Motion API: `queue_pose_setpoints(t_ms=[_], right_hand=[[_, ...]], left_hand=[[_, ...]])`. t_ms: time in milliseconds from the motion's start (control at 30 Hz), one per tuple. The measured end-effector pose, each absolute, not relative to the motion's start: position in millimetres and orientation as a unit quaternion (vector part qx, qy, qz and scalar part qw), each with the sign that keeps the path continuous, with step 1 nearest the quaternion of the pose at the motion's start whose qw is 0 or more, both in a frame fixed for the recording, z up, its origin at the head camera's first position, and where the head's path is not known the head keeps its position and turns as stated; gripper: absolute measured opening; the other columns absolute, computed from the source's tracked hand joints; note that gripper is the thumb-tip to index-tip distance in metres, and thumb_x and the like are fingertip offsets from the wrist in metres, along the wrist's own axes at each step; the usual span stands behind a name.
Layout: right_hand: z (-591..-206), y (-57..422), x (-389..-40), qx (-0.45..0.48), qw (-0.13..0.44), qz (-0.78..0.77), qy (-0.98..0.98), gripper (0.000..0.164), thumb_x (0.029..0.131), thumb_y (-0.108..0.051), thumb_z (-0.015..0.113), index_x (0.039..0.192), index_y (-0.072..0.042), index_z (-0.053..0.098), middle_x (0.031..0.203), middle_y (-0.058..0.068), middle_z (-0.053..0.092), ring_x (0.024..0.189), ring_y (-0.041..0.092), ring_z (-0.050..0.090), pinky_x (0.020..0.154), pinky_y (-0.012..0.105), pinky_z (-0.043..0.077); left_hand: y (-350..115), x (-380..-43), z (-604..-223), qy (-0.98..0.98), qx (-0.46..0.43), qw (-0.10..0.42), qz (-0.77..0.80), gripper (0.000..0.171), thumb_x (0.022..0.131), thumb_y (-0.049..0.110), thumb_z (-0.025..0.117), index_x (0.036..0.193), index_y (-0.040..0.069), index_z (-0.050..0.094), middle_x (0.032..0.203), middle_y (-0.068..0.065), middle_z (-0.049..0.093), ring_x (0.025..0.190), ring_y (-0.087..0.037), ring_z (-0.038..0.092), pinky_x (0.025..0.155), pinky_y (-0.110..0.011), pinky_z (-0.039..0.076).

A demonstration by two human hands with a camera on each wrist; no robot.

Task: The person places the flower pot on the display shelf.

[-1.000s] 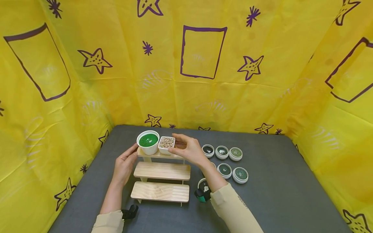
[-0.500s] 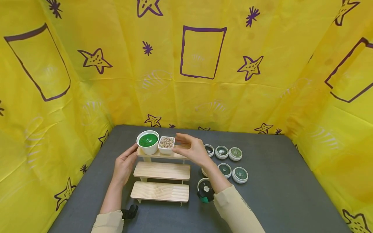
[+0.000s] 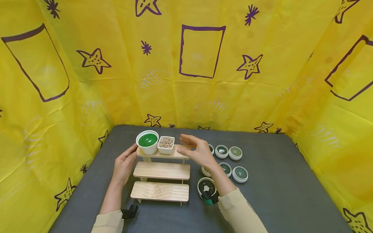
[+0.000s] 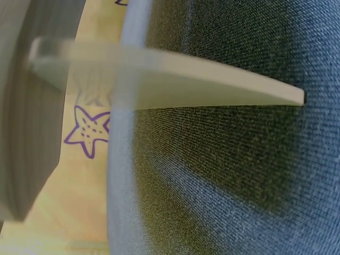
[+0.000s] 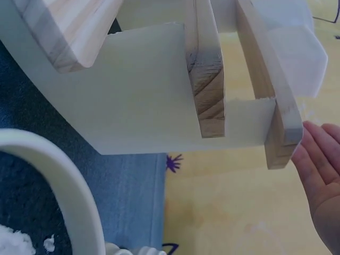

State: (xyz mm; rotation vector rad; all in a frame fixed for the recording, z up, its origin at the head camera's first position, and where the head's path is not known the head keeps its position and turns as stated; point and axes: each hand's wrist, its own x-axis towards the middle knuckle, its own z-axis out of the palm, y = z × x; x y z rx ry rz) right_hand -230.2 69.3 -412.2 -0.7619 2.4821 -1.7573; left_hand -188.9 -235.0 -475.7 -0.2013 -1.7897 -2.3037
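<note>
Head view: the right hand [image 3: 199, 152], released, has drawn clear of the square bowl [image 3: 165, 151], which stands beside the round tub [image 3: 149, 150] on the top shelf [image 3: 176, 155], seemingly placed; left hand [image 3: 123, 166] at shelf's end, grip unclear

2 beige sleeves [image 3: 108, 222], black wrist gear [image 3: 130, 212]

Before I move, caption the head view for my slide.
Round cup and square bowl on the top shelf, between left hand and right hand.

Rack [image 3: 161, 171] from above, close-up from both wrists
</note>
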Motion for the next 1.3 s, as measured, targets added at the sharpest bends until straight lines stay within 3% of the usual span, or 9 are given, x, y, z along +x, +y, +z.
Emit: queue_pose_setpoints(t_ms=[333,567,767,933,1167,1300], right_hand=[[-416,82,-222,-0.230,-0.008,-0.560,0.796,0.056,0.085,-0.028,0.079,0.137,-0.021,0.059,0.131,0.008,0.067,0.121,0.025,0.065,0.102,0.046,0.054],[-420,92,-218,-0.224,-0.012,-0.561,0.797,0.056,0.084,-0.028,0.079,0.136,-0.021,0.059,0.132,0.011,0.066,0.121,0.025,0.065,0.104,0.043,0.053],[-425,98,-215,-0.228,-0.015,-0.559,0.797,0.057,0.085,-0.027,0.079,0.137,-0.020,0.058,0.132,0.010,0.066,0.122,0.026,0.065,0.106,0.045,0.051],[-428,102,-212,-0.229,-0.016,-0.559,0.797,0.058,0.085,-0.028,0.079,0.138,-0.022,0.057,0.133,0.011,0.066,0.124,0.028,0.063,0.106,0.051,0.050],[-434,108,-210,-0.231,-0.039,-0.565,0.791,0.056,0.084,-0.025,0.079,0.135,-0.019,0.060,0.130,0.010,0.067,0.123,0.026,0.064,0.105,0.041,0.052],[-439,113,-209,-0.232,-0.044,-0.564,0.791,0.056,0.083,-0.023,0.080,0.135,-0.018,0.060,0.129,0.011,0.068,0.122,0.026,0.064,0.104,0.042,0.053]], left_hand=[[-235,-189,-476,-0.609,-0.071,0.109,-0.782,0.037,0.101,0.002,0.048,0.138,0.008,0.056,0.123,0.022,0.065,0.117,0.009,0.058,0.099,-0.006,0.046],[-234,-188,-475,-0.613,-0.064,0.107,-0.780,0.041,0.101,0.003,0.049,0.143,0.000,0.049,0.123,0.023,0.065,0.117,0.010,0.058,0.099,-0.006,0.046],[-234,-188,-476,-0.607,-0.067,0.110,-0.784,0.038,0.101,0.001,0.048,0.137,0.008,0.056,0.123,0.022,0.065,0.117,0.009,0.058,0.099,-0.007,0.046],[-234,-189,-476,-0.606,-0.069,0.110,-0.785,0.043,0.101,0.002,0.048,0.144,-0.004,0.045,0.123,0.022,0.065,0.119,0.008,0.058,0.100,-0.007,0.046],[-235,-189,-476,-0.614,-0.063,0.109,-0.780,0.048,0.102,0.005,0.049,0.146,-0.010,0.039,0.124,0.023,0.064,0.118,0.010,0.057,0.100,-0.007,0.045],[-235,-188,-476,-0.620,-0.064,0.108,-0.775,0.051,0.102,0.006,0.049,0.146,-0.016,0.032,0.124,0.024,0.063,0.119,0.010,0.057,0.101,-0.007,0.045]])
